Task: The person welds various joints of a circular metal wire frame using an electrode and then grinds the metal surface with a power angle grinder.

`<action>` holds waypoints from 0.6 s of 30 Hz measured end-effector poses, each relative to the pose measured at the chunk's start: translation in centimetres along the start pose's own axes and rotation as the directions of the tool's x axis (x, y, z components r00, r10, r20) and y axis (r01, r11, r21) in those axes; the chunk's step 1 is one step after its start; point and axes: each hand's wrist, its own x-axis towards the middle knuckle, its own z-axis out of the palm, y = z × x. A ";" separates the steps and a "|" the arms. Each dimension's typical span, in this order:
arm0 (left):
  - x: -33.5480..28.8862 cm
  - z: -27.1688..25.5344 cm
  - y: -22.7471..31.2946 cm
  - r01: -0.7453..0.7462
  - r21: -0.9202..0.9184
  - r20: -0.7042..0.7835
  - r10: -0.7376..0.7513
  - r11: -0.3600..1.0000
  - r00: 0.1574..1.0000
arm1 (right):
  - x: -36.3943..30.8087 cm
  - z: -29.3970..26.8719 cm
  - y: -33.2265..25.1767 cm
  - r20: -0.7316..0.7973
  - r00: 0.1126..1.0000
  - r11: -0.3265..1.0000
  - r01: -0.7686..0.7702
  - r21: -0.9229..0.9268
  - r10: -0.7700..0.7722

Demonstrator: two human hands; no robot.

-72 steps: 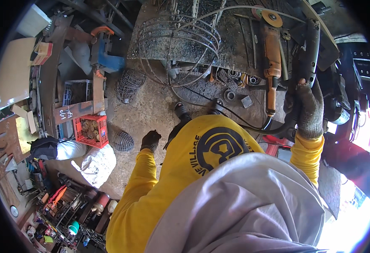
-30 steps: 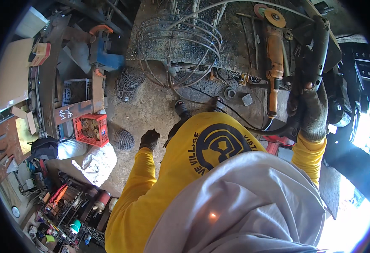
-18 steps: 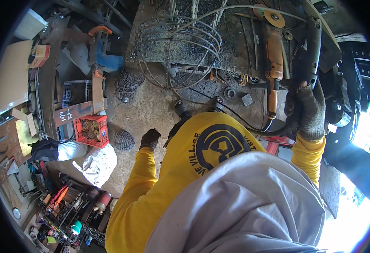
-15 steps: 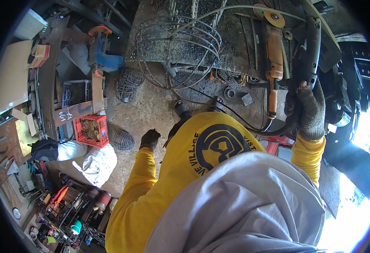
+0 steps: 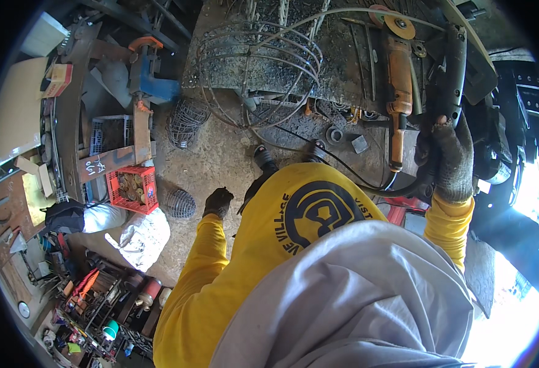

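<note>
My right hand (image 5: 452,156), in a dark knitted glove with a bare thumb tip showing, closes around the lower end of a grey, screw-studded tool handle (image 5: 455,67). A thick dark cable (image 5: 414,186) curves away below this grip. Just left of it, an orange angle grinder (image 5: 398,80) with a yellowish disc lies on the worktable. My left hand (image 5: 219,202), in a dark glove, hangs above the floor with its fingers curled in; nothing shows in it, and the palm is hidden. Farther ahead, a round wire cage (image 5: 258,73) of bent rods rests on the table.
The dark worktable (image 5: 343,80) stands ahead, with metal rods and chains. A blue and orange clamp-like frame (image 5: 153,80), a red crate (image 5: 132,190) of metal pieces and a white sack (image 5: 140,240) are at left. Wire baskets (image 5: 181,203) sit on the floor, near a tool-filled shelf.
</note>
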 end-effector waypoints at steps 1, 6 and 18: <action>0.0 -0.1 0.0 -0.040 0.033 0.002 0.040 0.999 0.999 | -0.1 0.0 0.0 0.008 1.000 1.000 -0.003 0.010 0.003; 0.0 -1.6 1.3 -0.058 0.097 0.065 0.052 0.994 0.997 | -0.3 0.8 -0.6 0.003 1.000 1.000 -0.027 0.010 0.027; 1.8 -2.3 1.0 0.086 0.214 0.358 -0.160 0.973 0.920 | 1.3 -1.8 1.1 0.028 0.995 0.986 0.099 -0.137 -0.096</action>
